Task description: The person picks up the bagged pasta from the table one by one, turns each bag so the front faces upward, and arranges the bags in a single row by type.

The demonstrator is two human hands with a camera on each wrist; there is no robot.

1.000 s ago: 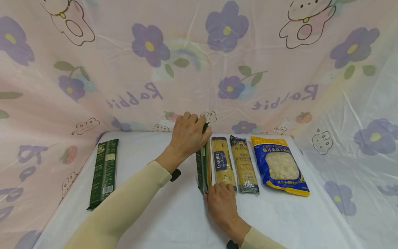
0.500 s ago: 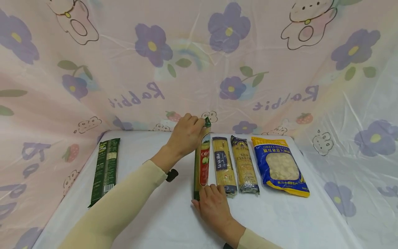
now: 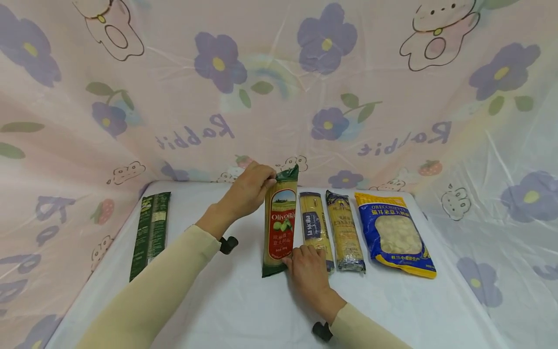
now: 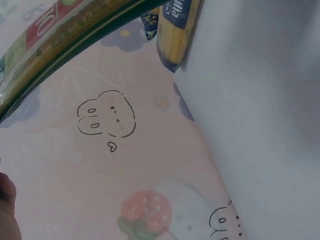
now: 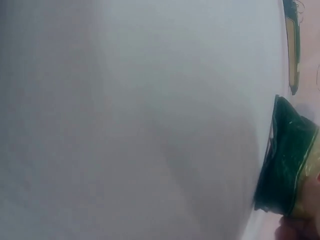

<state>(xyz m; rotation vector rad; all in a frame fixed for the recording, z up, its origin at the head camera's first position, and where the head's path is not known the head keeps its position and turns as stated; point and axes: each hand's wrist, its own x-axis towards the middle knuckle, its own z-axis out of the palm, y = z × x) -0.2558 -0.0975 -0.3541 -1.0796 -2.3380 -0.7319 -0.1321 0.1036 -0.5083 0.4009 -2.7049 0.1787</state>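
A spaghetti pack [image 3: 281,228] with green ends and a red "Olivoilà" label stands tilted mid-table, its front toward me. My left hand [image 3: 248,186] pinches its top left corner. In the left wrist view the spaghetti pack [image 4: 75,42] crosses the upper left, and only a bit of the left hand [image 4: 7,207] shows. My right hand [image 3: 311,274] holds the lower right edge, thumb at the front, its knuckles overlapping the "la sicilia" spaghetti pack [image 3: 313,223]. In the right wrist view the green bottom end [image 5: 285,160] shows beside the fingertips [image 5: 297,229].
To the right lie another clear spaghetti pack [image 3: 345,230] and a blue-and-yellow orecchiette bag [image 3: 396,232]. A dark green pack [image 3: 150,228] lies at the far left, partly behind the left sleeve [image 3: 152,291]. Patterned curtain [image 3: 279,106] surrounds the white table [image 3: 231,295].
The Olivoilà pack has turned from edge-on to show its front, and shifted slightly left. The left hand moved left with its top; the right hand moved from the bottom to the lower right edge.
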